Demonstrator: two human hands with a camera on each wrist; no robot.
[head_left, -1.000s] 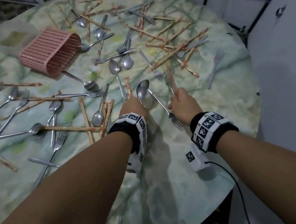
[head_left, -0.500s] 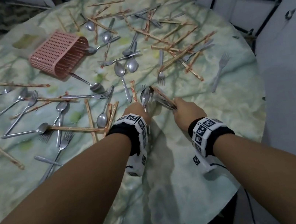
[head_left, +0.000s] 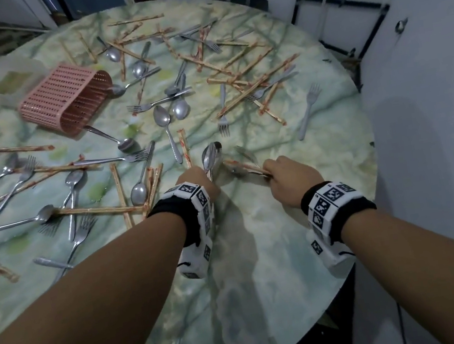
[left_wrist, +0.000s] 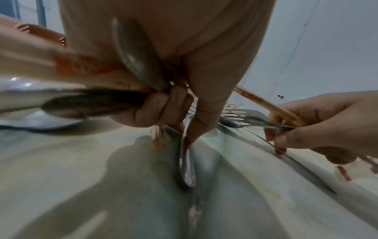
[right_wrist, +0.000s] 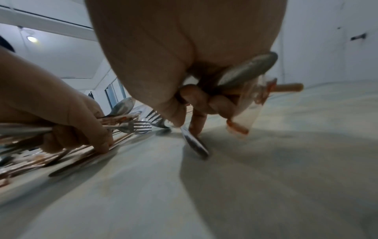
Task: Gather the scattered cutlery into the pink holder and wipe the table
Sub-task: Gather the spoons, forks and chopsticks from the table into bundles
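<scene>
The pink holder (head_left: 65, 99) lies on its side at the back left of the round table (head_left: 262, 255). Spoons, forks and chopsticks lie scattered across the far half. My left hand (head_left: 195, 178) grips a bundle with a spoon (head_left: 211, 156) sticking up and a chopstick (head_left: 184, 148). In the left wrist view its thumb and forefinger also pinch a metal handle (left_wrist: 187, 163) that lies on the table. My right hand (head_left: 282, 172) holds a fork (left_wrist: 245, 117) and chopsticks (head_left: 244, 166), which point left toward the other hand. Its fingertips (right_wrist: 194, 129) touch another handle (right_wrist: 194, 143).
A translucent lidded box (head_left: 9, 81) stands behind the holder. A lone fork (head_left: 308, 108) lies near the right rim. A white wall and a black frame (head_left: 345, 22) are close beyond the table's right edge. Bare tabletop lies under my forearms.
My right hand has picked the fork off the table beside its chopstick and swung the bundle left toward my left hand. My left hand has stayed in place.
</scene>
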